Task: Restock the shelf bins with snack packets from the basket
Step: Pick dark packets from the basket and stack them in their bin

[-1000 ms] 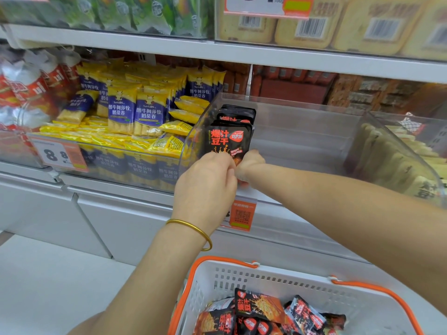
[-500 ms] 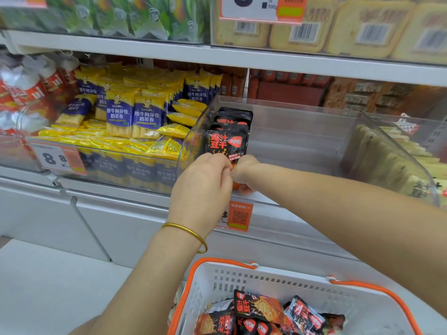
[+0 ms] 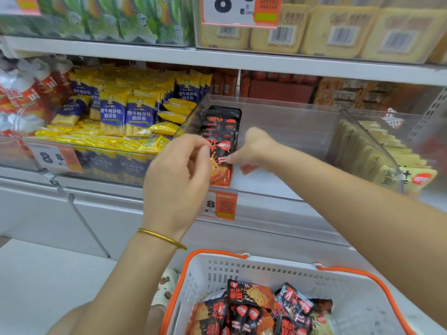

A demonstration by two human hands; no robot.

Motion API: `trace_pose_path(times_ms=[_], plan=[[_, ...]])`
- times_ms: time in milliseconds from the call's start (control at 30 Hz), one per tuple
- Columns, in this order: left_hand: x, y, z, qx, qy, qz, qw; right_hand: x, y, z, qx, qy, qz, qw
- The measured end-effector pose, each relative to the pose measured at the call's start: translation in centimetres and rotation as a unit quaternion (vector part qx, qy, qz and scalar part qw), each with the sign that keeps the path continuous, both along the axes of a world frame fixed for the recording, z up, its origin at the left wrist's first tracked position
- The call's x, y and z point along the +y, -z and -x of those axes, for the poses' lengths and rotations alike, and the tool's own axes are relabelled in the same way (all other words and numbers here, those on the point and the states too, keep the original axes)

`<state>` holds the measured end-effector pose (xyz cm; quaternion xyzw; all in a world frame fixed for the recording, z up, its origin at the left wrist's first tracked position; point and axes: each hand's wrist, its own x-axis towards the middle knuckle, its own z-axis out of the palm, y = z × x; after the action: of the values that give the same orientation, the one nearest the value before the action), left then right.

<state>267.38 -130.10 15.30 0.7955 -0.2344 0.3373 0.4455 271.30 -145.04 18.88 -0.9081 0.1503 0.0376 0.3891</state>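
A row of black-and-red foil snack packets (image 3: 221, 124) stands upright, one behind another, against the 9 o'clock wall of a clear plastic shelf bin (image 3: 290, 122). The front packet (image 3: 222, 163) sits at the bin's near edge, its base on the bin floor. The left hand (image 3: 179, 170) comes at it from 9 o'clock. Its fingers are curled, and its thumb and fingertips close over the packet's left edge in a pinch, though that part is blurred. The right hand (image 3: 254, 151) reaches in from 3 o'clock. Its forefinger is stretched out and touches the packet's right edge, its other fingers are loosely curled beneath, and it holds nothing. A thin gold bangle (image 3: 162, 238) circles the left wrist.

The rest of the bin, toward 3 o'clock, shows bare floor. An orange-and-white price tag (image 3: 221, 205) hangs on the shelf rail at 6 o'clock of the front packet. At 9 o'clock of the bin, yellow-and-blue wafer packets (image 3: 137, 114) fill the neighbouring bin. At 3 o'clock lie pale beige packets (image 3: 377, 160).

At 6 o'clock in the view is a white plastic basket with orange handles (image 3: 266, 269). It holds a heap of loose black-and-red packets (image 3: 256, 310).
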Motion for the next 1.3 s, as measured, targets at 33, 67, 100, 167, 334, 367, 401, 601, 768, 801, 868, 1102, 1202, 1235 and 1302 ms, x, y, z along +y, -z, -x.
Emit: trace_pose_path(times_ms=[33, 67, 100, 167, 334, 367, 401, 601, 768, 801, 868, 1102, 1202, 1235, 1302], plan=[[-0.1, -0.2, 0.9, 0.016, 0.020, 0.013, 1.000, -0.6, -0.8, 1.6, -0.048, -0.011, 0.006, 0.999], [-0.2, -0.1, 2.0, 0.046, 0.051, 0.023, 0.997, -1.2, -1.6, 3.8, -0.098, -0.022, -0.006, 0.995], [-0.4, 0.3, 3.0, 0.089, 0.086, 0.025, 0.992, -1.7, -2.2, 6.3, -0.146, -0.032, -0.032, 0.988], [-0.9, 2.0, 4.8, 0.211, 0.145, -0.032, 0.966, -2.7, -2.4, 11.5, -0.188, -0.062, -0.099, 0.975], [-3.1, 7.3, 6.5, 0.302, 0.161, -0.391, 0.854, -4.8, 7.7, 16.9, 0.101, -0.138, -0.069, 0.983], [-3.6, 7.9, 6.7, 0.309, 0.162, -0.414, 0.841, -5.3, 11.2, 16.8, 0.166, -0.131, -0.036, 0.977], [-4.1, 8.4, 6.7, 0.317, 0.157, -0.432, 0.830, -5.9, 14.8, 16.6, 0.210, -0.126, 0.008, 0.970], [-5.0, 10.7, 6.8, 0.318, 0.126, -0.502, 0.794, -9.7, 28.9, 17.6, 0.255, -0.143, 0.218, 0.931], [-5.4, 11.5, 6.8, 0.322, 0.138, -0.517, 0.781, -10.3, 31.4, 18.6, 0.248, -0.155, 0.231, 0.928], [-5.5, 11.7, 6.8, 0.323, 0.140, -0.518, 0.779, -10.3, 30.8, 18.2, 0.243, -0.159, 0.218, 0.932], [-5.8, 12.1, 6.6, 0.327, 0.147, -0.516, 0.779, -10.0, 28.5, 17.1, 0.224, -0.183, 0.192, 0.938], [-6.9, 11.0, 6.3, 0.358, 0.223, -0.414, 0.807, -8.2, 14.2, 15.7, 0.030, -0.201, 0.117, 0.972], [-6.1, 7.8, 5.9, 0.325, 0.229, -0.309, 0.864, -7.8, 10.0, 16.6, -0.038, -0.098, -0.055, 0.993], [-5.6, 6.5, 5.8, 0.324, 0.234, -0.261, 0.878, -7.7, 8.9, 16.9, -0.046, -0.086, -0.109, 0.989], [-4.5, 3.5, 5.5, 0.313, 0.244, -0.170, 0.902, -7.0, 6.8, 17.1, -0.049, -0.103, -0.172, 0.978]])
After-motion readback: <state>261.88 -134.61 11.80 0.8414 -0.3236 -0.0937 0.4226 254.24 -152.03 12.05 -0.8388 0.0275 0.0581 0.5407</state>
